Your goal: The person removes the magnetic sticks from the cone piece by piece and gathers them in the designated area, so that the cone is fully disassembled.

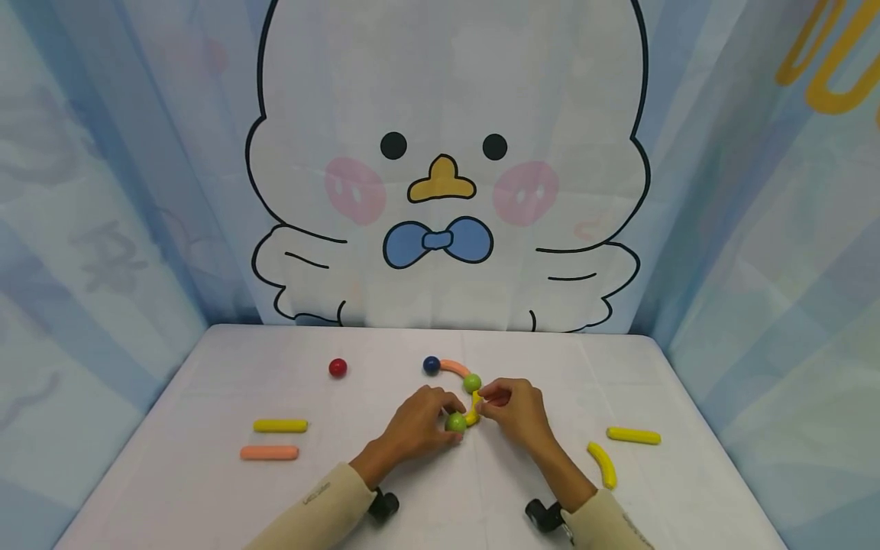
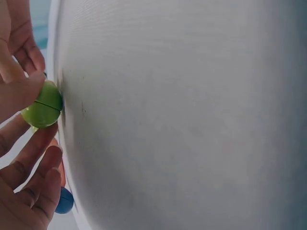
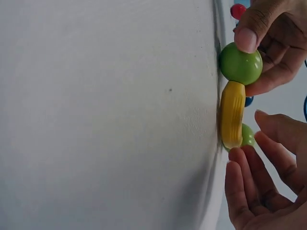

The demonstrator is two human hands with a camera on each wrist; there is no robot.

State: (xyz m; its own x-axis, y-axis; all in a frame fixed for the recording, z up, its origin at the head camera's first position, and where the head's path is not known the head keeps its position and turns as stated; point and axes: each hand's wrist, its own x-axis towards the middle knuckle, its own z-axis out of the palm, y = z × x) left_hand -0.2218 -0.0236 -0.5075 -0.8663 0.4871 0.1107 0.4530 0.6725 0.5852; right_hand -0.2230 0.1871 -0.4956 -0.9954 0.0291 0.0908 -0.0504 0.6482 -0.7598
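Note:
My left hand (image 1: 422, 424) pinches a green ball (image 1: 455, 423) between thumb and fingers, close over the white table. Against this ball sits the end of a curved yellow stick (image 3: 232, 115). My right hand (image 1: 516, 409) is on the stick's other side, its fingertips right at the far end and thumb and fingers apart in the right wrist view. Beyond that end lies a second green ball (image 1: 472, 383). From there a curved orange stick (image 1: 454, 367) leads to a dark blue ball (image 1: 431, 365), forming a bent chain.
A red ball (image 1: 338, 368) lies at the back left. Straight yellow (image 1: 280, 425) and orange (image 1: 269, 453) sticks rest on the left. On the right are a straight yellow stick (image 1: 633, 435) and a curved yellow one (image 1: 602, 465). A printed curtain (image 1: 577, 290) hangs behind the table.

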